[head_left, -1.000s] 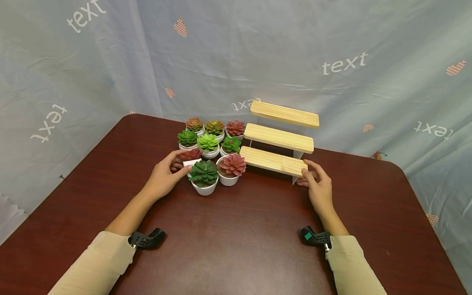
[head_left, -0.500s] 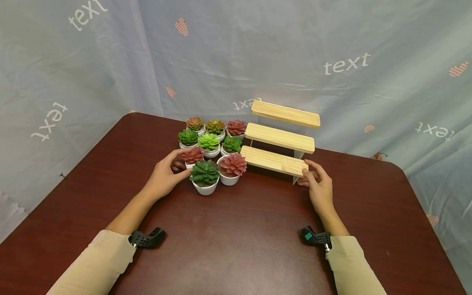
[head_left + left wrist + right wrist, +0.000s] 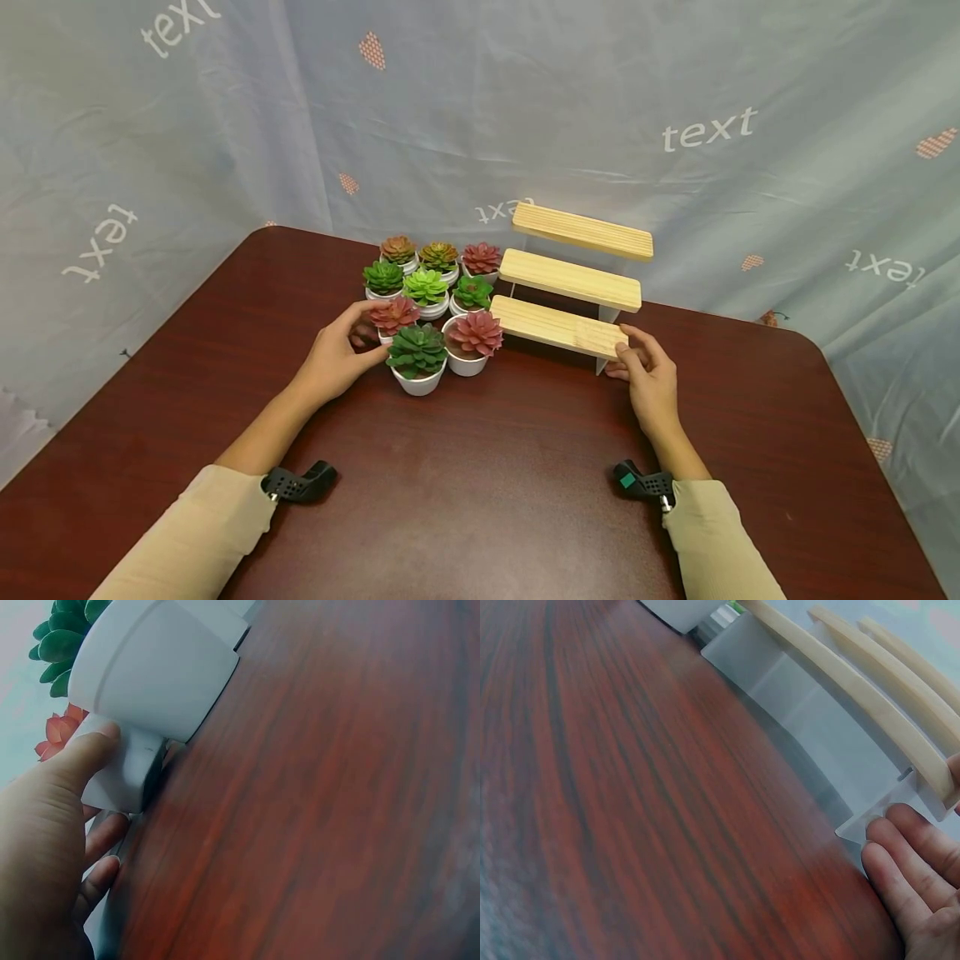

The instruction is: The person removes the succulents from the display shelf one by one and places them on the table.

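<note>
In the head view my left hand (image 3: 337,354) holds a small potted succulent (image 3: 395,313) with dusky red leaves, at the front left of a group of plants. The left wrist view shows my thumb against its white pot (image 3: 124,772), fingers at the far side. That pot leans a little beside the larger pot (image 3: 161,671) of the dark green succulent (image 3: 417,350). My right hand (image 3: 648,375) grips the right end of a three-tier display stand (image 3: 558,325). Its thumb is at the pale wooden board, and its fingertips (image 3: 877,825) press the translucent side panel.
Several other succulents in white pots (image 3: 426,287) stand packed behind, close to the stand's left side. One with pink-red leaves (image 3: 477,333) is at the front right of the group. A dark reddish-brown table (image 3: 480,483) lies beneath; a printed curtain (image 3: 570,108) hangs behind it.
The red succulent in my left hand has gone from strongly tipped, its white pot side showing, to nearly upright among the others. My right hand has kept its grip on the stand.
</note>
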Action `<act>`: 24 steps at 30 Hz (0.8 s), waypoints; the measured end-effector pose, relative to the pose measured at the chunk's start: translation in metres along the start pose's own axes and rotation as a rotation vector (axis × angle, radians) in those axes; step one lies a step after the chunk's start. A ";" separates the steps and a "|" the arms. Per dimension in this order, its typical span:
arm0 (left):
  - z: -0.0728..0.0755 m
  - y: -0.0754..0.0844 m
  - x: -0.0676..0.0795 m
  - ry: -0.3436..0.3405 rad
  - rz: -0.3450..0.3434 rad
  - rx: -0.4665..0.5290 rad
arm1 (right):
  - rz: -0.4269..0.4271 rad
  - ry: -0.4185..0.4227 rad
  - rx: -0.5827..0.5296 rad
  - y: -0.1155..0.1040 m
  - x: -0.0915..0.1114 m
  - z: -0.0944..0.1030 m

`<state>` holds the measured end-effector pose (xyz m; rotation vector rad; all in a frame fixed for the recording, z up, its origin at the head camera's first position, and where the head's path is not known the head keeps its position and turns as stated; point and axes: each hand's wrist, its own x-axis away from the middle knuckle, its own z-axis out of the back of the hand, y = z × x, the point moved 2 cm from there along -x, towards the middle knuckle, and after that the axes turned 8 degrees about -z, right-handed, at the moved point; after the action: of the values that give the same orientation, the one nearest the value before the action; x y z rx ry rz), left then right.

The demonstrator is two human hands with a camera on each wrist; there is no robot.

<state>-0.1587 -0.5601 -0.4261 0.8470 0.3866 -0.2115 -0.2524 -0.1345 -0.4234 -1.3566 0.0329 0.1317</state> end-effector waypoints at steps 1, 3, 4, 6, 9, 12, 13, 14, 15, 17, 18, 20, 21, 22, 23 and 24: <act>0.000 0.000 0.000 0.000 0.000 0.002 | 0.000 -0.001 0.003 -0.003 0.002 0.000; 0.000 0.000 0.000 0.001 0.001 0.003 | -0.002 -0.001 0.010 -0.010 0.005 -0.001; 0.000 0.000 0.000 0.001 0.001 0.005 | -0.002 -0.002 0.011 -0.013 0.007 -0.001; 0.000 0.000 0.000 0.002 -0.001 0.003 | -0.001 -0.002 0.010 -0.016 0.009 -0.002; 0.000 0.001 0.000 0.004 -0.009 -0.002 | 0.006 -0.002 0.000 -0.018 0.010 -0.002; 0.000 0.001 0.000 0.006 -0.016 -0.005 | 0.015 -0.002 -0.007 -0.017 0.010 -0.001; 0.000 0.001 0.000 0.006 -0.018 -0.007 | 0.015 -0.002 -0.006 -0.017 0.010 -0.001; 0.000 0.001 0.000 0.006 -0.019 -0.008 | 0.015 -0.001 -0.005 -0.017 0.010 -0.001; 0.000 0.001 0.000 0.006 -0.019 -0.008 | 0.016 -0.001 -0.004 -0.016 0.010 -0.001; 0.000 0.002 0.000 0.005 -0.019 -0.006 | 0.018 -0.001 -0.003 -0.016 0.010 -0.001; 0.000 0.002 0.000 0.005 -0.019 -0.006 | 0.018 -0.001 -0.003 -0.016 0.010 -0.001; 0.000 0.001 -0.001 0.005 -0.018 -0.007 | 0.020 -0.002 -0.005 -0.015 0.009 -0.001; 0.000 0.001 -0.001 0.005 -0.016 -0.007 | 0.021 -0.003 -0.006 -0.015 0.009 -0.001; 0.000 0.001 0.000 0.005 -0.015 -0.008 | 0.020 -0.004 -0.006 -0.015 0.009 -0.001; 0.000 0.001 0.000 0.006 -0.014 -0.008 | 0.018 -0.004 -0.007 -0.015 0.009 -0.002; 0.000 0.001 0.000 0.006 -0.012 -0.007 | 0.016 -0.005 -0.008 -0.015 0.009 -0.002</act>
<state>-0.1585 -0.5597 -0.4254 0.8383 0.3981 -0.2190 -0.2414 -0.1385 -0.4101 -1.3643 0.0393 0.1484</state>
